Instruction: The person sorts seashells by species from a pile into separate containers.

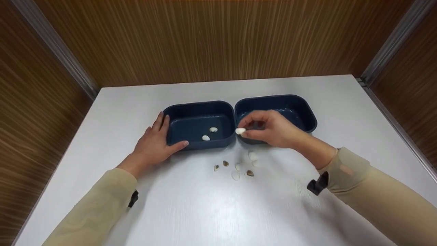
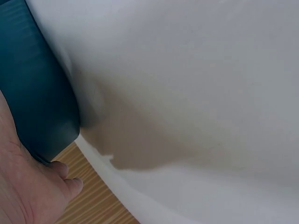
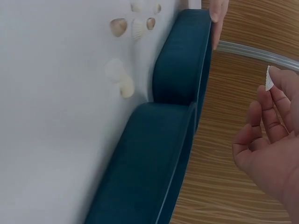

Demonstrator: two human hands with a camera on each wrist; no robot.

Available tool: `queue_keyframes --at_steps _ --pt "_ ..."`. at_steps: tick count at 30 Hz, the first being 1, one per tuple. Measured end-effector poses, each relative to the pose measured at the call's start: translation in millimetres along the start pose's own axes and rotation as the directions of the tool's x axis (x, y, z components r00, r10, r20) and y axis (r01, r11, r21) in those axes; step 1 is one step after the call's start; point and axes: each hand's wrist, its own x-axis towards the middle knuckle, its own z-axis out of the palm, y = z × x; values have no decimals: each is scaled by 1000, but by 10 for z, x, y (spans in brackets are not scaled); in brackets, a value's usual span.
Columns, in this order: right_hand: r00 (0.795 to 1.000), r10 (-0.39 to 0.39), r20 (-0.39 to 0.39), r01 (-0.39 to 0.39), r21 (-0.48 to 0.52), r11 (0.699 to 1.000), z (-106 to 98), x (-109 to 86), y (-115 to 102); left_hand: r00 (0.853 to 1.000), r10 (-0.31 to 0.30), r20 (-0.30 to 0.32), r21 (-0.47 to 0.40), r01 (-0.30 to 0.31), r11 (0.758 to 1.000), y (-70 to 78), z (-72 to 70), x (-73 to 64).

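My right hand pinches a small white seashell between thumb and fingertips, over the adjoining rims of two dark blue trays. The ribbed edge of that shell shows in the right wrist view. My left hand rests against the left tray, with fingers along its left end and the thumb at the front rim. Two white shells lie inside this tray. The right tray stands beside it, partly hidden behind my right hand.
Several loose shells lie on the white table in front of the trays, among them a brown one and a pale one. Wood-grain panels enclose the table at the back and both sides.
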Motion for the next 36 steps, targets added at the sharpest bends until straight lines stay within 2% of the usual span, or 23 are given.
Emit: queue_keyframes --at_steps 11,20,27,36 --pt "999 -28 -39 30 59 998 194 450 -122 1000 -8 1 6 8 1000 3 -10 -4" --pt "998 13 -67 -3 149 989 413 769 -62 1000 -26 9 6 26 1000 -4 -16 17" --pt "995 63 -78 -48 183 982 578 920 69 999 -30 15 7 30 1000 -4 -15 22" --pt "993 85 -86 -71 157 985 740 1022 204 999 -27 20 19 26 999 29 -22 25"
